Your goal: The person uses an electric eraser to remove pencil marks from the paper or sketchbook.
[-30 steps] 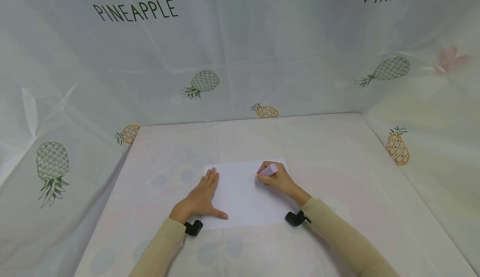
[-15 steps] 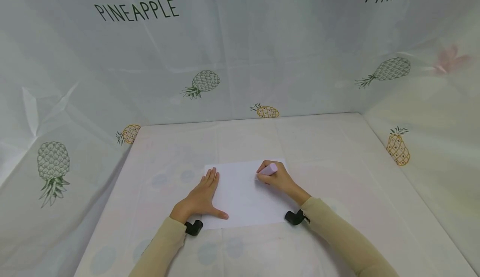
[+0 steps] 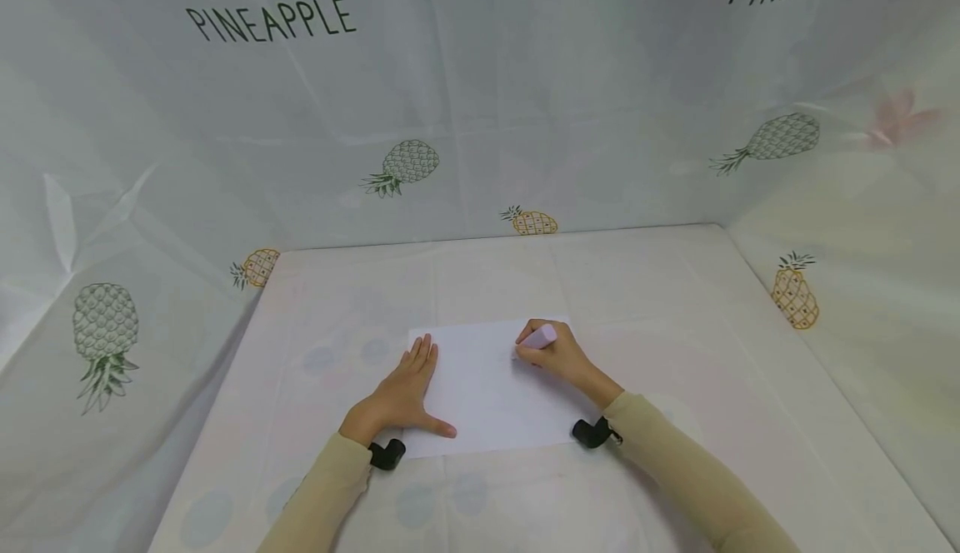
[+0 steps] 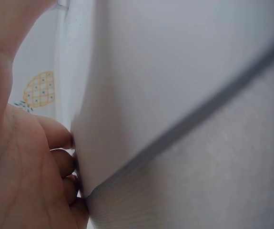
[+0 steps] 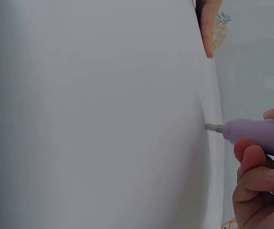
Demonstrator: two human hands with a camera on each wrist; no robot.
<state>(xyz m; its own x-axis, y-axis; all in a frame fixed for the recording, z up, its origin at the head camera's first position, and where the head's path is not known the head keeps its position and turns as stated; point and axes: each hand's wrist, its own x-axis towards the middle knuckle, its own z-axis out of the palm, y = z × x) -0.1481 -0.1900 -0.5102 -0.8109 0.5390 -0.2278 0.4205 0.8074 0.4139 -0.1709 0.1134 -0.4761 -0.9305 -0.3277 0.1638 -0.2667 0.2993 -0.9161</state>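
A white sheet of paper (image 3: 480, 395) lies flat on the covered table, near the middle of the head view. My left hand (image 3: 401, 395) rests on its left edge, thumb and fingers spread; in the left wrist view, the fingertips (image 4: 67, 138) meet the sheet. On the paper's upper right part, my right hand (image 3: 562, 361) holds a lilac marker (image 3: 542, 337) between thumb and fingers. Seen from the right wrist, the uncapped marker (image 5: 260, 136) has its pale, narrow tip right at the paper's surface. Any mark there is too faint to make out.
A whitish cloth with faint coloured dots covers the table (image 3: 637, 278). Behind and at both sides hangs a pale curtain (image 3: 480, 103) printed with pineapples. Black wrist cameras sit low beside both wrists, the right camera (image 3: 591, 434) over the sheet's lower right corner.
The right hand and marker have shifted very slightly to the right on the sheet. My left hand keeps its place.
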